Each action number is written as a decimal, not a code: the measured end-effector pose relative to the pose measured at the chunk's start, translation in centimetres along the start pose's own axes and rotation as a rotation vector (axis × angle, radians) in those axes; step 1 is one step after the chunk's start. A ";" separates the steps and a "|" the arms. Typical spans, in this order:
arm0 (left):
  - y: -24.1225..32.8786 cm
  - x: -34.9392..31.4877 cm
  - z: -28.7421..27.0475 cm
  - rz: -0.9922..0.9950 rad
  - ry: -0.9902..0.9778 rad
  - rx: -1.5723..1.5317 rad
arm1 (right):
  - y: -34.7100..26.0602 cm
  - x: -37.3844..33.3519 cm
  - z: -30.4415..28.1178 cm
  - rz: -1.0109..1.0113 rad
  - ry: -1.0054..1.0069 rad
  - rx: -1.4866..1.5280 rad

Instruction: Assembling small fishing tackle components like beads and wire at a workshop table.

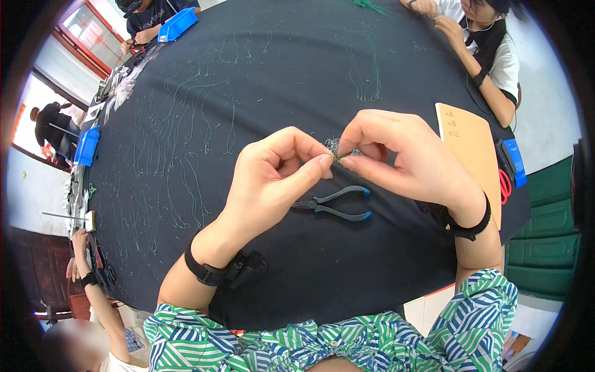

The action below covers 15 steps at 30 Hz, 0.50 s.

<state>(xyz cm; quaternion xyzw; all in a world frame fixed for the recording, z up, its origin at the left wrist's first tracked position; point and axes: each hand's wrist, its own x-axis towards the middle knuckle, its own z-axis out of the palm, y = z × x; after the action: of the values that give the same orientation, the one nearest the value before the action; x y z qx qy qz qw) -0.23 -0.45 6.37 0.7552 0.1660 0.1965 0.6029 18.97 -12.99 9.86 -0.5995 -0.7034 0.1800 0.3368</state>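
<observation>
Both hands pinch together at a small wiry piece above the dark worktop

The person's left hand (269, 177) and right hand (406, 155) meet fingertip to fingertip over a worktop (347, 273) covered in black cloth. Each grip is a pinch of thumb and forefinger, pressed together on a small wiry piece (335, 157) in the narrow gap between the 2 hands. Its exact shape is too small to tell. A tangle of fine wiry strands (332, 144) shows just behind the fingertips; whether it joins the pinched piece cannot be told.

Below the hands lie pliers (342, 214) with black-and-blue handles, spread open, the jaws toward the left wrist. Thin green threads are laid out in loose loops across the left part of the worktop, and more lie beyond the hands, near a green bundle (370, 5) at the far edge. Beside the right forearm are a tan notebook (468, 152), red scissor handles (505, 186) and a blue package (514, 162). 2 blue trays (178, 25) stand along the left side. Other people sit around the worktop, 1 of them at the far right with hands raised.
</observation>
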 end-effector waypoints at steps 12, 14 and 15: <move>-0.2 0.2 0.0 0.021 0.031 -0.095 | 0.7 0.0 0.0 -0.055 0.106 0.090; -0.2 0.2 0.2 0.015 0.033 -0.143 | 0.8 0.0 0.1 -0.024 0.121 0.153; -0.2 0.2 0.2 0.014 0.032 -0.143 | 0.9 0.1 0.2 -0.023 0.121 0.154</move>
<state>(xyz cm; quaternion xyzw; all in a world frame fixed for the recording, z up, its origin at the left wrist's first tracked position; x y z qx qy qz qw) 0.06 -0.44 6.17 0.7080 0.1559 0.2242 0.6513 19.52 -12.67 9.14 -0.5735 -0.6728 0.1932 0.4256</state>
